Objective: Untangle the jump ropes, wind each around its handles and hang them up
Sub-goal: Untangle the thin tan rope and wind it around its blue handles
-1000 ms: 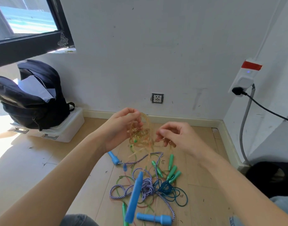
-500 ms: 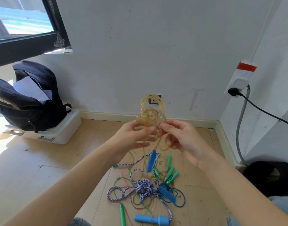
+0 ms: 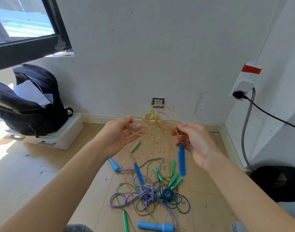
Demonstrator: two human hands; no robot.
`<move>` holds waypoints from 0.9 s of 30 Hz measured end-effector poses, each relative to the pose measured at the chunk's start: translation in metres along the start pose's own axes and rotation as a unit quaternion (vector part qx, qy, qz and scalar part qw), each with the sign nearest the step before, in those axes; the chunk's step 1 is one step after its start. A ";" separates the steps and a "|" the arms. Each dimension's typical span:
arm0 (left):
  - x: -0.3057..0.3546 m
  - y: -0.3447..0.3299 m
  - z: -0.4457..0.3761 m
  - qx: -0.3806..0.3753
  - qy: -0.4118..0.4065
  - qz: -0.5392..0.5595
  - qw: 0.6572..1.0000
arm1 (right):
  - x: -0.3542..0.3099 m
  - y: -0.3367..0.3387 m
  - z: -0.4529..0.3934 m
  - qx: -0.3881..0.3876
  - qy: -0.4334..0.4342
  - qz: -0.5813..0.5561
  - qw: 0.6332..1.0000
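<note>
We log a clear amber rope [image 3: 157,122], a tangle of loops held in the air between both hands, in front of the wall outlet [image 3: 158,102]. Our left hand [image 3: 121,136] has loosely curled fingers with a strand of that rope looped through them, thumb up. Our right hand [image 3: 194,141] pinches the rope's other side between thumb and fingertips; a blue handle [image 3: 181,160] hangs down just below it. A second blue handle [image 3: 138,173], blurred, dangles lower, over the pile.

On the wood floor [image 3: 43,173]: a knotted pile [image 3: 148,195] of blue-white braided rope, green cord and dark teal cord, with several green handles [image 3: 174,180] among it and two chunky blue handles, one [image 3: 114,164] at the pile's far left, one [image 3: 155,226] nearest us.

Left, by the wall: a black backpack [image 3: 29,104] resting on a white box [image 3: 59,133]. Right wall: a power strip [image 3: 245,81] with a black plug.
</note>
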State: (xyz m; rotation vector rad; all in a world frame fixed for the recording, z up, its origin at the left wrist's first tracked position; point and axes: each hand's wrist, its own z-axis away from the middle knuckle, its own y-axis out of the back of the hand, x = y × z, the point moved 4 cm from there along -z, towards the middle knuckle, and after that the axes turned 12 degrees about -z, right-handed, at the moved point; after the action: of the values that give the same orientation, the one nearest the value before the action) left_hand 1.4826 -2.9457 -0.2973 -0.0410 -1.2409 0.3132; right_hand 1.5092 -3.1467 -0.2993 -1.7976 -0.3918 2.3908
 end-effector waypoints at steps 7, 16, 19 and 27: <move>-0.003 0.001 0.004 -0.031 -0.030 -0.246 0.968 | -0.006 0.004 -0.004 0.014 0.002 -0.129 0.992; -0.021 -0.009 0.014 -0.202 0.027 -0.457 0.866 | 0.003 -0.001 -0.002 -0.012 0.024 0.027 0.999; -0.014 -0.001 0.008 -0.156 0.013 -0.450 0.879 | -0.008 -0.002 0.005 -0.001 0.194 0.352 0.916; -0.021 -0.014 0.013 -0.233 0.032 -0.402 0.885 | 0.004 -0.040 0.024 -0.228 0.295 0.498 0.783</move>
State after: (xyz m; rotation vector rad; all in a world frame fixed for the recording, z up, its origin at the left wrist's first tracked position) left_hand 1.4679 -2.9666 -0.3094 0.0530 -1.1407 -0.7093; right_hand 1.4834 -3.1110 -0.2854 -3.5174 0.1469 2.0165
